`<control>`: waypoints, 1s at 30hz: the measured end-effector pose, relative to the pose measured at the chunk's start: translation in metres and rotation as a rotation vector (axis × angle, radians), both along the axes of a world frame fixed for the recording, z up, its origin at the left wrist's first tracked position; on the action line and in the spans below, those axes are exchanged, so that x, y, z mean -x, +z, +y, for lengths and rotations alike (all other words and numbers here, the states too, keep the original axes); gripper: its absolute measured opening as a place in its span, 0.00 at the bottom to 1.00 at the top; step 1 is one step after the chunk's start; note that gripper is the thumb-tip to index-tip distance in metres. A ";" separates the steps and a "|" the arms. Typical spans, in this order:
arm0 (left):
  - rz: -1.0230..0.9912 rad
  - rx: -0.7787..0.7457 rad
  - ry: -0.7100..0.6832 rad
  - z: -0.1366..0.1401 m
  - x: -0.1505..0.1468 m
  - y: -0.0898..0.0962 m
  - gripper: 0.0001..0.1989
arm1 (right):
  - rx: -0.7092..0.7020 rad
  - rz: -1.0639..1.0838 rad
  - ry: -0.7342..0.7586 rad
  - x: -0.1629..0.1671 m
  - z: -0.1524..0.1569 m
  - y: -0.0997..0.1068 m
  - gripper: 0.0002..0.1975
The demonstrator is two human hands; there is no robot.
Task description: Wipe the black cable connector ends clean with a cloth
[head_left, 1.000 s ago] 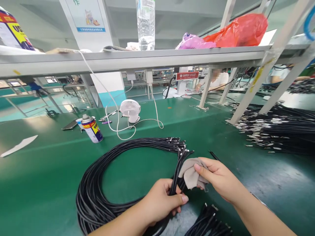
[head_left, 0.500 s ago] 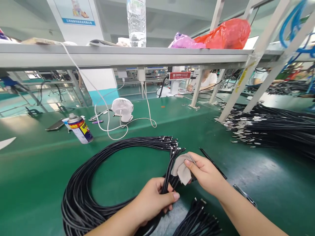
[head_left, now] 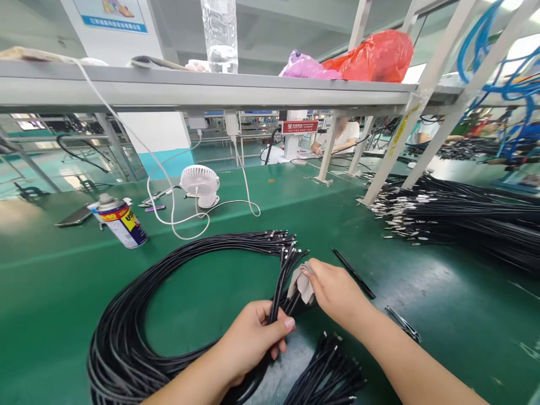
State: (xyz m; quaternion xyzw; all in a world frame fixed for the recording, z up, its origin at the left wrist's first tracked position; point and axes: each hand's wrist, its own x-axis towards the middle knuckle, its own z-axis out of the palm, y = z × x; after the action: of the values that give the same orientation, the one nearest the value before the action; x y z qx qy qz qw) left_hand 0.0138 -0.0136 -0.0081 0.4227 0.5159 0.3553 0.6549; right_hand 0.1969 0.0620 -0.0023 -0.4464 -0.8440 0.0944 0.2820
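Observation:
Several black cables (head_left: 282,281) run through my left hand (head_left: 257,337), whose fingers and thumb are closed around them. My right hand (head_left: 333,284) grips a grey cloth (head_left: 302,282), which is folded over one of the cables just beyond my left hand. A large curved bundle of black cables (head_left: 122,315) lies on the green tabletop to the left, its metal-tipped ends near the cloth. Below my hands lies another bunch of cable ends (head_left: 324,371). The fingertips of my right hand are partly hidden behind the cloth.
Right of my hands lie a black stick-like piece (head_left: 353,273) and metal tweezers (head_left: 403,324). A spray can (head_left: 123,222), a phone (head_left: 78,215) and a white fan (head_left: 200,183) stand or lie at the back left. A big cable pile (head_left: 455,214) fills the right. Overhead runs a shelf (head_left: 253,93).
My right hand has turned over and closed the cloth around a cable; before, the cloth hung looser. The whole view has shifted slightly, and my left hand keeps its hold.

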 end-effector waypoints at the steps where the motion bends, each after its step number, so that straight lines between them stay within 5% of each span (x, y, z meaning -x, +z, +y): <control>1: 0.005 -0.001 0.000 0.000 0.000 0.001 0.20 | -0.015 -0.024 -0.010 0.000 0.001 0.000 0.11; 6: 0.018 -0.007 0.006 0.001 0.002 0.002 0.19 | 0.003 0.023 -0.028 -0.003 0.001 0.009 0.12; 11: 0.022 -0.020 -0.011 0.002 0.004 -0.001 0.19 | 0.147 0.320 -0.004 -0.011 -0.003 0.020 0.15; 15: 0.061 -0.036 -0.021 0.002 0.005 0.002 0.20 | 0.375 0.661 -0.071 -0.017 0.001 0.023 0.19; 19: 0.071 -0.030 -0.028 0.002 0.004 0.007 0.22 | 0.670 0.997 0.081 -0.022 0.010 0.023 0.24; 26: 0.075 -0.037 -0.027 0.001 0.004 0.010 0.24 | 0.842 0.708 0.356 -0.020 0.009 0.014 0.17; 30: 0.074 -0.042 -0.024 0.000 0.004 0.012 0.24 | 0.791 0.619 0.331 -0.010 0.004 0.013 0.13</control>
State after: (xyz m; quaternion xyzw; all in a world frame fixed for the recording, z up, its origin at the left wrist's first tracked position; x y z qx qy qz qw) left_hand 0.0096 -0.0132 0.0036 0.4554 0.5270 0.3423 0.6306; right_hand 0.2072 0.0659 0.0112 -0.3305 -0.6805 0.5762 0.3095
